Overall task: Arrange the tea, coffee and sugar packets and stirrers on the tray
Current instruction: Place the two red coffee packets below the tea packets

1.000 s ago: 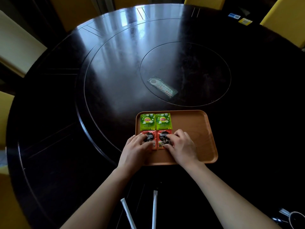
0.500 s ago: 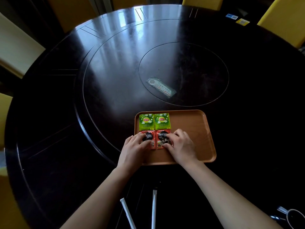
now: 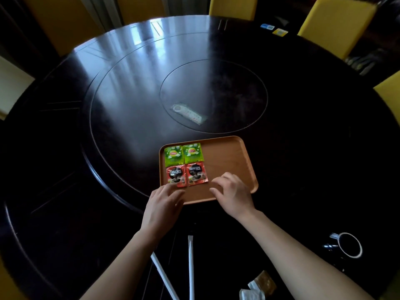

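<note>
Table: round, dark and glossy (image 3: 121, 87), window light streaking its far side, yellow chairs (image 3: 333, 24) ringed around it.
Tray: brown and rectangular (image 3: 233, 156), sitting on the near part of the table, right half bare.
Tea: two green packets (image 3: 183, 154) side by side in the tray's far left corner, edges touching.
Coffee: two red packets (image 3: 186, 174) right below the green ones, making a neat two-by-two block.
Left hand: palm down at the tray's near left corner (image 3: 162, 205), fingers loosely spread, holding nothing, fingertips just at the near edge of the left coffee packet.
Right hand: over the tray's near edge (image 3: 232, 192), fingers curled and apart, empty, just beside the right coffee packet but clear of it.
Stirrers: two long white-wrapped sticks (image 3: 190, 267) on the table between the forearms, well off the tray.
Sugar: small white and brown packets (image 3: 257, 286) at the bottom edge, near the right forearm, off the tray.
Cup: dark, white rim (image 3: 349, 244), on the table to the right.
Centre: a pale wrapped item (image 3: 188, 113) lies there, too blurred to name.
</note>
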Motion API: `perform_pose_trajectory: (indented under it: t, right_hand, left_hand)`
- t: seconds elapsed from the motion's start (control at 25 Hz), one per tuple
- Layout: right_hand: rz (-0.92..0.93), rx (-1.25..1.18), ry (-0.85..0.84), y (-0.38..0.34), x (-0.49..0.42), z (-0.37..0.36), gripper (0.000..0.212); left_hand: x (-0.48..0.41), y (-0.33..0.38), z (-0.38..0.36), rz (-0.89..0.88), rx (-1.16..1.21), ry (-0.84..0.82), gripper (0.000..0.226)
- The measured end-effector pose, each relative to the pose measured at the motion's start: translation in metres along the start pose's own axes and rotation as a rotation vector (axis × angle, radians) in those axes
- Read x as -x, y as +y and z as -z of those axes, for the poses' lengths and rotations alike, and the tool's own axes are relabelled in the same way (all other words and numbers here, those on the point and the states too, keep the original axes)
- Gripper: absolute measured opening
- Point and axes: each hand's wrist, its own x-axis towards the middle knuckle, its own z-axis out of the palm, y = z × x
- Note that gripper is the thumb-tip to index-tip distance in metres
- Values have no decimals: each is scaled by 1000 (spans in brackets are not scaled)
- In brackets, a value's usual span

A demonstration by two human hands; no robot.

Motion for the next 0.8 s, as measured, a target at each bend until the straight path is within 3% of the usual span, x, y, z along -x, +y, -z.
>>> perform_pose_trajectory:
  t: [0.2,0.4,0.64,0.8]
  right_hand:
    - [-69,-123,24,9,51,23,21]
    - [-196,-187,39,41,127,37,18]
    - [-409,-189,-51,85,220,27,21]
    - [-374,-125,-143,96,247,25,37]
  left_hand:
    - [24,30,1,-37,2,-28,28]
    - [68,83,-13,-34,177,-63,30]
    - [134,136,-48,111,324,-322,26]
    - [150,164,-65,83,197,-477,49]
